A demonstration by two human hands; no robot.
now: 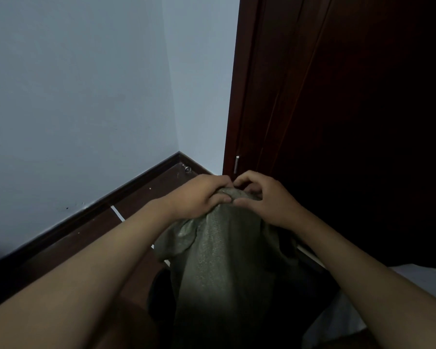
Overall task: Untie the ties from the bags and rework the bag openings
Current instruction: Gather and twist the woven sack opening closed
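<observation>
head view, dim light, items entered from largest to smallest, each placed from the two-handed grip at the top of the bag.

wall (73, 96): pale blue-grey, two faces meeting in a corner, stood above and to the left of the grip.

door (350, 109): dark red-brown wood, stood above and to the right of the grip, its frame edge just behind the hands.

bag (219, 260): grey-green speckled cloth, hung straight down below the grip, its gathered top bunched between the two hands, a loose flap of cloth spreading out under the left wrist. whether a tie sat on the neck could not be told.

floor (91, 235): dark brown boards, lay below and to the left of the grip, with a pale strip showing between boards.

skirting board (111, 195): dark, ran along the foot of the wall, left of the grip.

pale sheet (418, 278): lay low and to the right of the grip, behind the right forearm.

left hand (199, 195): fingers curled over the gathered top of the bag, thumb pressed on the near side, cloth clamped between them.

right hand (264, 195): fingers bent, thumb and forefinger tips pinching the cloth at the bag's top, touching the left hand's fingertips.

hinge pin (236, 164): pale metal, upright on the door frame, just above the grip.

door stop (187, 169): small metal knob on the skirting, just left of and above the grip.
</observation>
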